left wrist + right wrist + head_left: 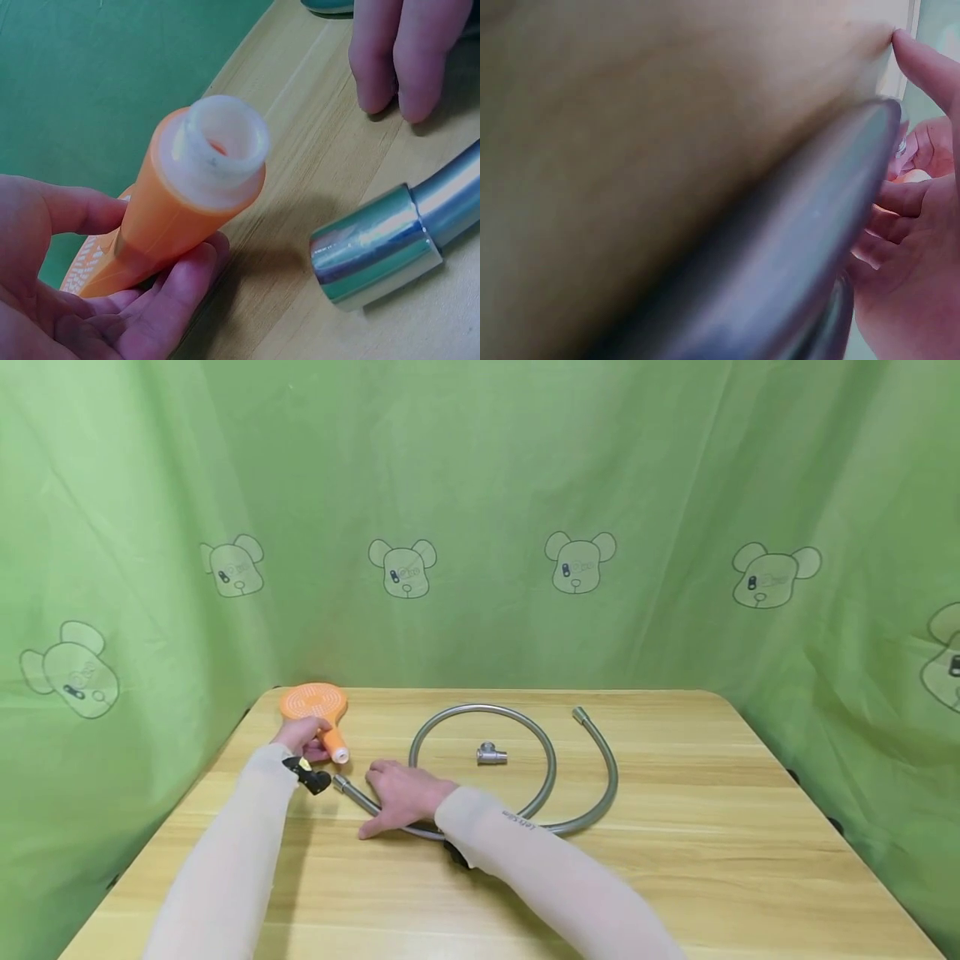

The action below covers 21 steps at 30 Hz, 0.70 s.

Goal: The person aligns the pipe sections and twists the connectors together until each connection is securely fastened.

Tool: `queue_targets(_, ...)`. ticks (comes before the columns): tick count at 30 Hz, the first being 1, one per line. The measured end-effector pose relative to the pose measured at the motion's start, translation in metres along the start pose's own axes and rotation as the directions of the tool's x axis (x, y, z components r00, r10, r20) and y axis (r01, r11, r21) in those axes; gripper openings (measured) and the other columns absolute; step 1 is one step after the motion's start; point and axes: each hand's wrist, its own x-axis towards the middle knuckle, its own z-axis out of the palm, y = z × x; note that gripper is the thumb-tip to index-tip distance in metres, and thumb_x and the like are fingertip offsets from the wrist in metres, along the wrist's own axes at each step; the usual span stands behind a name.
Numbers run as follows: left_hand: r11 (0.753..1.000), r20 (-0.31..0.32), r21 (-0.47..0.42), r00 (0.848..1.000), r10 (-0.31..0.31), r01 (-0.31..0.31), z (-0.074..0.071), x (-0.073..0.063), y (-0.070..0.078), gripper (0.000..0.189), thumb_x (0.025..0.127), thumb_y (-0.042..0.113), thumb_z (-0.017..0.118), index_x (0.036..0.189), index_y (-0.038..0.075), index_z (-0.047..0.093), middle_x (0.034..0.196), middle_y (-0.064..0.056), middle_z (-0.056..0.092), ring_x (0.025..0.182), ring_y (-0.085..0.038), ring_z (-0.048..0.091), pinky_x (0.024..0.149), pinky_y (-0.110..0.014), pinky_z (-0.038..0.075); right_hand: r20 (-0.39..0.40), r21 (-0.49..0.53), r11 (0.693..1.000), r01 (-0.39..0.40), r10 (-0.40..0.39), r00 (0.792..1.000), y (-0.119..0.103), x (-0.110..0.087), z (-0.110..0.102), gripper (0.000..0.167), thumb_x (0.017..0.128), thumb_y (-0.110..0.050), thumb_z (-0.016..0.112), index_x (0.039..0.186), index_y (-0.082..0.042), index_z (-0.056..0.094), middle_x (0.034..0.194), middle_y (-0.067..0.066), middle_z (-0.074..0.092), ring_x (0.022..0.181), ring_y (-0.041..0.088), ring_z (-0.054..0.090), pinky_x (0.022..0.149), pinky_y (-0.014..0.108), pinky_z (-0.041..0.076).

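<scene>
My left hand (303, 737) holds an orange shower head (315, 700) by its handle, at the table's far left. In the left wrist view the white threaded end (225, 142) of the handle faces the camera, with thumb and fingers on either side of it. A silver shower hose (551, 752) lies looped on the table. Its near metal connector (375, 247) rests just beside the shower head's handle, apart from it. Over the hose close to that connector, my right hand (405, 793) reaches with thumb and fingers spread; whether it touches the hose is hard to tell.
A small chrome angle valve (491, 754) lies inside the hose loop. The hose's other connector (580, 716) points to the back of the wooden table (712, 860). Green curtains (480, 635) with bear-head prints enclose the table's back and sides.
</scene>
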Motion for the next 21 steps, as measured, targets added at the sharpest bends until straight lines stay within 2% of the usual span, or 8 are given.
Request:
queue_targets(5,1.000,-0.020,0.020,1.000,-0.006,0.007,0.002,-0.006,0.003,0.030,0.097,0.006,0.052,0.124,-0.006,0.044,0.081,-0.010,0.061,0.069,-0.017,0.067,0.078,-0.032,0.063,-0.006,0.035,0.999,-0.030,0.030,1.000,0.000,0.000,0.002,0.090,0.083,-0.073,0.063,0.144,-0.009,0.051,0.155,0.007,0.044,0.140,0.020,0.046,0.109,0.033,0.047)
queue_targets(10,1.000,-0.025,0.021,0.999,-0.022,0.023,0.003,-0.010,0.005,0.034,0.098,0.007,0.052,0.127,-0.008,0.043,0.084,-0.012,0.062,0.068,-0.018,0.067,0.078,-0.031,0.063,-0.024,0.041,0.999,-0.030,0.031,0.999,0.000,0.001,0.003,0.078,0.086,-0.068,0.064,0.139,-0.011,0.056,0.151,0.007,0.049,0.133,0.019,0.051,0.104,0.032,0.051)
queue_targets(13,0.999,-0.031,0.038,0.999,-0.035,0.036,0.005,-0.013,0.006,0.036,0.099,0.007,0.051,0.130,-0.010,0.041,0.082,-0.013,0.062,0.065,-0.018,0.067,0.074,-0.029,0.063,-0.023,0.050,0.998,-0.027,0.028,0.999,0.000,0.002,0.002,0.074,0.087,-0.066,0.065,0.138,-0.012,0.057,0.148,0.006,0.051,0.130,0.018,0.053,0.103,0.031,0.052)
queue_targets(17,0.997,-0.038,0.057,0.998,-0.045,0.047,0.005,-0.014,0.008,0.031,0.099,0.008,0.051,0.124,-0.008,0.043,0.077,-0.012,0.061,0.060,-0.016,0.066,0.068,-0.027,0.063,-0.029,0.049,0.999,-0.021,0.022,0.999,-0.001,0.001,0.000,0.066,0.088,-0.062,0.066,0.134,-0.015,0.059,0.139,0.003,0.056,0.120,0.014,0.057,0.093,0.029,0.055)
queue_targets(21,0.997,-0.043,0.059,0.998,-0.041,0.044,0.004,-0.010,0.007,0.029,0.100,0.009,0.051,0.122,-0.008,0.043,0.077,-0.012,0.061,0.058,-0.016,0.065,0.068,-0.026,0.063,-0.042,0.042,0.999,-0.008,0.010,0.999,-0.001,0.002,0.000,0.058,0.090,-0.058,0.066,0.130,-0.017,0.061,0.129,0.000,0.059,0.109,0.011,0.057,0.081,0.027,0.056)
